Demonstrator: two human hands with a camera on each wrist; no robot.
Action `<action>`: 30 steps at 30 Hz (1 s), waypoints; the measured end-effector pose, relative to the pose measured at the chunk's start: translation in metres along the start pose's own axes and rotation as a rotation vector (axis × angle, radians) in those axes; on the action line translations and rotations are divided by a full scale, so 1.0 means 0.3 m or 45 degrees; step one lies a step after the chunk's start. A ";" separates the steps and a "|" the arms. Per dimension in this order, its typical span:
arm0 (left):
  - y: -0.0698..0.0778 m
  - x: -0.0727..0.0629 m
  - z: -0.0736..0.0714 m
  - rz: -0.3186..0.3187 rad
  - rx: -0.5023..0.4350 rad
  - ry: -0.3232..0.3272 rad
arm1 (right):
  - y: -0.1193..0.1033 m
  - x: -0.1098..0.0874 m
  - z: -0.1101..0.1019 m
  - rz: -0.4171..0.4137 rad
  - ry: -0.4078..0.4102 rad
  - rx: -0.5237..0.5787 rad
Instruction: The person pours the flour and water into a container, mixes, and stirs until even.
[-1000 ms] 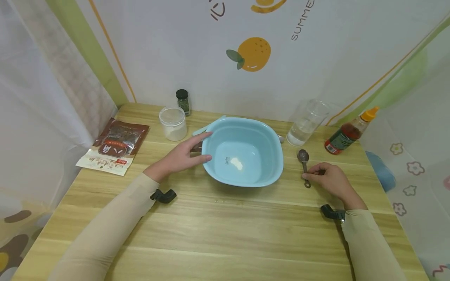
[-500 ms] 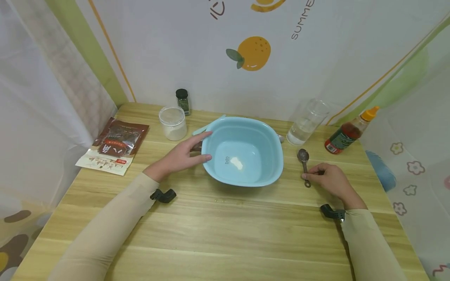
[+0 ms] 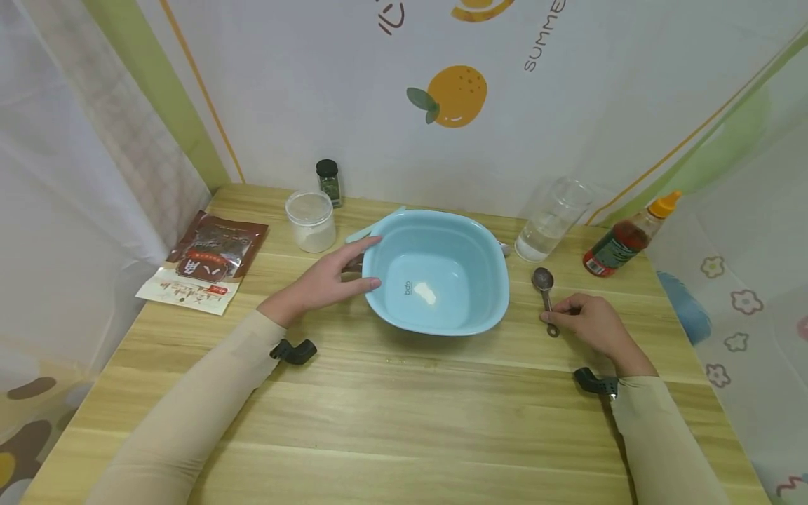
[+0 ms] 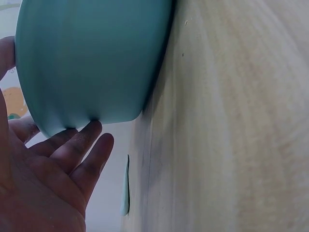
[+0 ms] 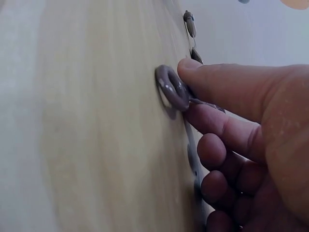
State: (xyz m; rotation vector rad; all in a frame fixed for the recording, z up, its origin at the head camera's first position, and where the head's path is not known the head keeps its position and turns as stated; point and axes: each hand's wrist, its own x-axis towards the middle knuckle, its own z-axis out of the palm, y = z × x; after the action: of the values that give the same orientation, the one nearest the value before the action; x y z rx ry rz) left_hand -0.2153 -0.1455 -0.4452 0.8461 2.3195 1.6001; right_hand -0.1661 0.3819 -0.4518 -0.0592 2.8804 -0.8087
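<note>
A light blue basin [image 3: 442, 325] stands mid-table, with a small patch of white powder [image 3: 426, 293] on its floor. My left hand [image 3: 325, 280] grips the basin's left side. Thumb and index finger reach the rim, and in the left wrist view other fingertips [image 4: 94, 126] touch the outer wall. To the right of the basin, my right hand [image 3: 593, 322] pinches the handle of a dark measuring spoon [image 3: 543, 280] between thumb and index finger. The spoon's bowl points away from me; the ring [image 5: 173, 88] at its handle end shows close up in the right wrist view.
Behind the basin's left lie a jar of white powder [image 3: 311, 228] and a small dark-capped spice jar [image 3: 329, 184]. A brown spice packet [image 3: 208, 259] lies far left. A glass of clear liquid [image 3: 543, 231] and a sauce bottle [image 3: 625, 242] stand right. Metal and pale blue utensil ends show behind the basin.
The right hand and the spoon have shifted very slightly left, the spoon's bowl turning a little. The left hand and the basin stay where they were.
</note>
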 end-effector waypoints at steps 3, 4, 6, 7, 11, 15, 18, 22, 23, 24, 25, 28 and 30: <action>0.001 0.000 0.000 0.001 0.001 0.002 | 0.001 0.001 0.001 -0.009 0.010 -0.008; 0.001 0.000 0.000 0.000 0.005 0.002 | 0.002 0.002 0.002 -0.010 0.013 -0.008; 0.002 0.000 0.000 0.002 0.013 0.002 | 0.002 0.002 0.003 -0.011 0.016 -0.008; 0.001 0.000 0.000 0.002 0.015 0.002 | 0.002 0.002 0.004 -0.010 0.018 -0.006; -0.005 0.001 -0.001 0.002 0.018 0.003 | 0.000 0.000 0.006 -0.003 0.024 0.012; -0.006 0.001 -0.002 -0.001 0.016 0.002 | -0.004 -0.002 0.008 -0.007 0.033 0.016; -0.002 -0.001 -0.001 -0.003 0.018 0.003 | -0.006 -0.004 0.009 -0.004 0.034 0.021; -0.001 -0.001 -0.001 -0.007 0.013 0.003 | -0.008 -0.004 0.008 0.002 0.039 0.028; 0.000 -0.002 -0.001 -0.008 0.010 0.002 | -0.007 -0.004 0.008 0.001 0.043 0.029; -0.001 -0.001 -0.001 -0.009 0.007 0.001 | -0.006 -0.003 0.008 0.000 0.049 0.029; 0.000 -0.001 0.000 -0.011 0.006 0.001 | -0.005 -0.003 0.008 -0.002 0.055 0.031; 0.001 -0.002 0.001 -0.020 0.016 0.003 | 0.001 -0.002 0.010 -0.006 0.079 0.041; 0.002 -0.001 0.001 -0.024 0.024 0.006 | 0.003 -0.002 0.010 0.000 0.092 0.056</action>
State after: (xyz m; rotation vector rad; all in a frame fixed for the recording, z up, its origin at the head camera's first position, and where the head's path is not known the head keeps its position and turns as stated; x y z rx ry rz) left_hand -0.2146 -0.1453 -0.4450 0.8234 2.3424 1.5769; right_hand -0.1651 0.3812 -0.4546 -0.0259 2.9285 -0.8915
